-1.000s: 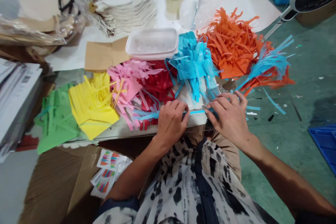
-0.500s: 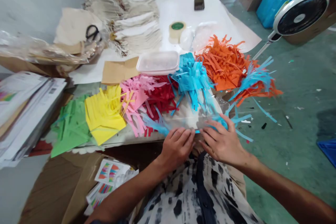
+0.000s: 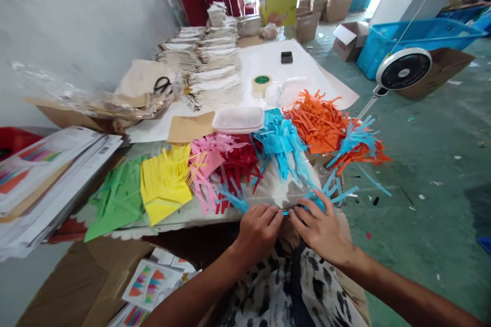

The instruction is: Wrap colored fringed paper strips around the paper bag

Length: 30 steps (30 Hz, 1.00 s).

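Observation:
At the table's front edge, my left hand [image 3: 258,231] has its fingers closed on the middle of a blue fringed paper tassel [image 3: 235,197]. Close beside it, my right hand [image 3: 321,229] pinches the same tassel with bent fingers. Cut strips fan out past both hands; the twisted middle is mostly hidden under my fingertips. Beyond lie stacks of fringed tissue paper: green [image 3: 117,196], yellow [image 3: 164,184], pink [image 3: 207,161], red [image 3: 241,161], blue [image 3: 282,138] and orange [image 3: 318,125]. A blue fringed piece [image 3: 356,138] rests over the orange.
A clear plastic tub [image 3: 238,119], a tape roll [image 3: 262,86] and black-handled scissors [image 3: 162,85] lie farther back. Bundles of cream-coloured bags [image 3: 220,84] line the wall side. A fan [image 3: 404,69] stands at right; papers [image 3: 57,173] are piled at left.
The view has tilted up, showing more of the room at the back. Both hands stay on the blue tassel at the table edge, their fingers only slightly shifted.

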Each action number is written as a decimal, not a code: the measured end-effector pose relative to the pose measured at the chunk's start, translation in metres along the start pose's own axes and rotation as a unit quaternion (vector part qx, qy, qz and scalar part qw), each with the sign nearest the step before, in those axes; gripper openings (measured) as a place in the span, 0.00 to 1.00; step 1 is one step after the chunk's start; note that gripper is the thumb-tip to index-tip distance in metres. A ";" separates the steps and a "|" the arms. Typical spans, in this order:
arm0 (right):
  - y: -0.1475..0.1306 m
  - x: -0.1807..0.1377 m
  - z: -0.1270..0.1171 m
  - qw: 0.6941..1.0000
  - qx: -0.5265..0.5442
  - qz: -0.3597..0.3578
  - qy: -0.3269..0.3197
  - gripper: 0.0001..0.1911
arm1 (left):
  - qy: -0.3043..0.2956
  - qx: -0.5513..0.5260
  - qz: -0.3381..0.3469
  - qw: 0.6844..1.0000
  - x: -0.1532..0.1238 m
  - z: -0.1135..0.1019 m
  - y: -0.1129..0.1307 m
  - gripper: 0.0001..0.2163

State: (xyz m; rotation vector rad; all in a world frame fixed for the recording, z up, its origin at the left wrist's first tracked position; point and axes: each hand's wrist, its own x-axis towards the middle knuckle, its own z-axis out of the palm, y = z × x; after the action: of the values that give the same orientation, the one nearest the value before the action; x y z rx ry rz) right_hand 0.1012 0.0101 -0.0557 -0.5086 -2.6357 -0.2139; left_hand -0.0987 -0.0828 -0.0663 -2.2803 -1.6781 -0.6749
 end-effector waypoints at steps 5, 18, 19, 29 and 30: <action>-0.004 0.007 -0.004 1.000 0.012 0.012 -0.019 0.15 | 0.027 0.011 0.010 1.000 0.001 -0.002 -0.001 0.04; 0.035 0.074 -0.054 0.968 -0.045 -0.028 0.246 0.12 | -0.088 -0.691 -0.414 0.586 0.063 -0.062 -0.020 0.23; 0.036 0.077 -0.056 0.965 -0.045 -0.032 0.256 0.12 | -0.097 -0.724 -0.419 0.539 0.064 -0.064 -0.021 0.23; 0.024 0.105 -0.042 0.935 0.261 0.124 0.204 0.05 | 0.017 -0.702 -0.421 0.574 0.061 -0.058 -0.029 0.15; 0.023 0.109 -0.038 0.915 0.324 0.152 0.186 0.04 | 0.056 -0.674 -0.403 0.616 0.062 -0.057 -0.032 0.13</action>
State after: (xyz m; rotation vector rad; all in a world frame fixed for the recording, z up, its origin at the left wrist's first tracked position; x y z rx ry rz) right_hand 0.0342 0.0568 0.0287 -0.5617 -2.0477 0.5875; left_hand -0.1273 -0.0461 0.0107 -1.5436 -2.4859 -3.0431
